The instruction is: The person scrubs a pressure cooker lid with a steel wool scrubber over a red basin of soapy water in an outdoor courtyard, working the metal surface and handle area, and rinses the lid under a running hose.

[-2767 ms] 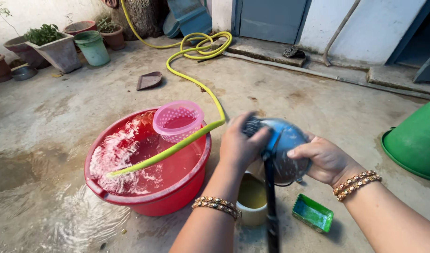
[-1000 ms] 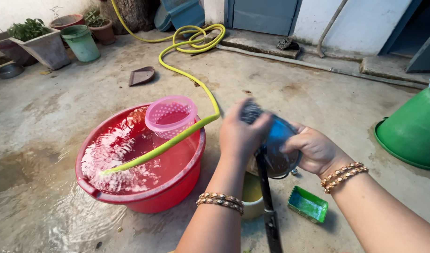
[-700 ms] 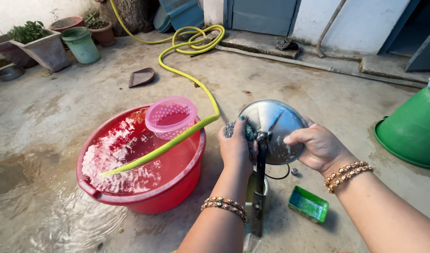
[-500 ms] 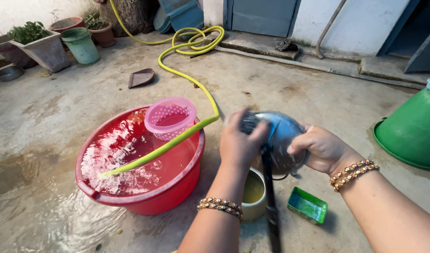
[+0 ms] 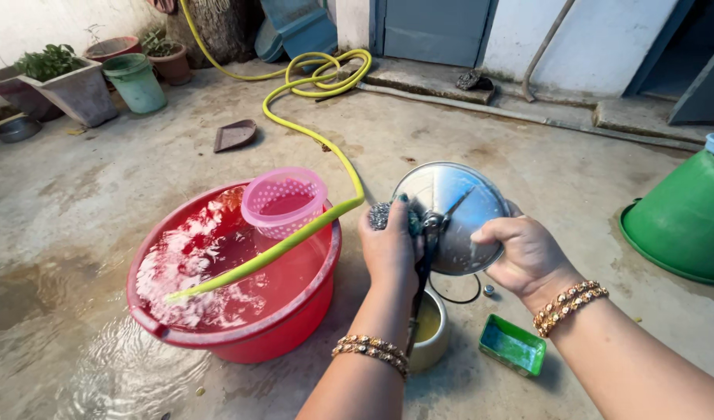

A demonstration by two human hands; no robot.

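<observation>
- while the right hand [image 5: 524, 253] grips the steel pressure-cooker lid [image 5: 453, 214] by its right rim, fingers curled around the edge, the lid's shiny face tilts up toward the camera.
- the lid's dark handle [image 5: 419, 292] runs down from its centre toward the person, its long axis nearly vertical in view.
- the left hand [image 5: 388, 249] pinches a steel scrubber [image 5: 380, 215] against the lid's left edge, fingers bunched together.
- below the lid sit a small steel pot [image 5: 431, 330] and a green rectangular soap tray [image 5: 512, 346] on the wet floor.
- left of the hands, a red tub [image 5: 295, 327] holds foamy water, a pink basket [image 5: 283, 202] and a yellow hose [image 5: 310, 128].
</observation>
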